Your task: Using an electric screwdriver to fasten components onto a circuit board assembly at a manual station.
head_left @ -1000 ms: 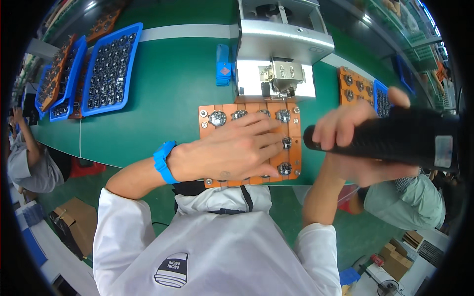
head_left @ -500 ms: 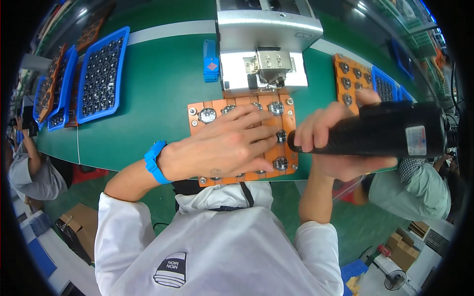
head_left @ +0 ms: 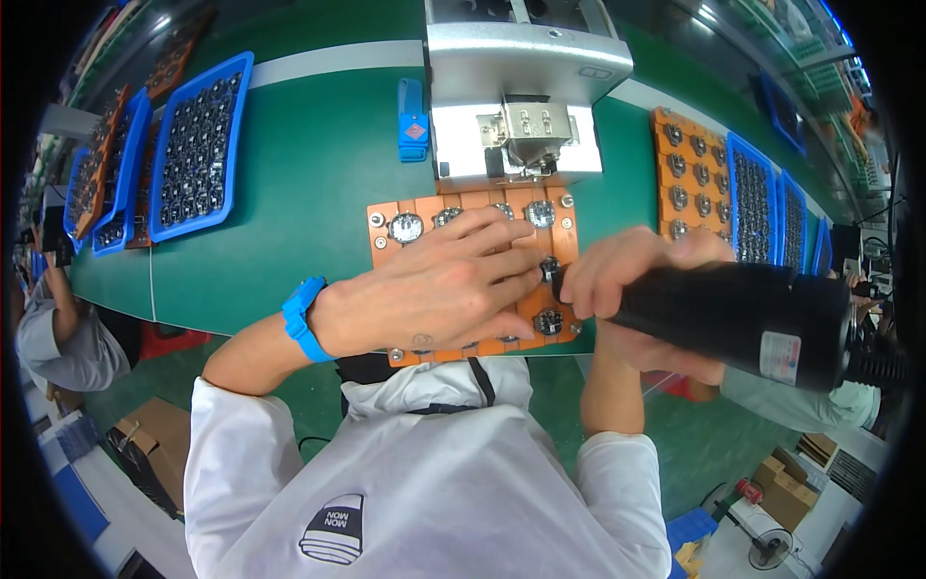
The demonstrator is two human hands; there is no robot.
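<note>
An orange fixture plate (head_left: 386, 258) lies on the green bench in front of me, with round silver-and-black parts (head_left: 406, 228) seated in its pockets. My left hand (head_left: 463, 285) rests palm down across it, fingers stretched out, covering several of the parts; a blue wristband (head_left: 307, 317) circles that wrist. In my right hand (head_left: 617, 280) is a thick black electric screwdriver (head_left: 738, 314), held nearly level. Its tip end reaches the plate's right side, beside a part in the right column. Whether the tip touches that part is hidden by my fingers.
Behind the plate stands a silver metal machine (head_left: 526, 72), with a blue holder (head_left: 412, 121) at its left. A blue tray (head_left: 231, 183) of small parts lies left; another orange plate (head_left: 666, 159) and blue trays (head_left: 752, 198) lie right. Other people sit at both sides.
My right hand has swung the screwdriver, its rear end dropping toward me and its tip shifting slightly left onto the plate's edge. My left hand has stayed in place.
</note>
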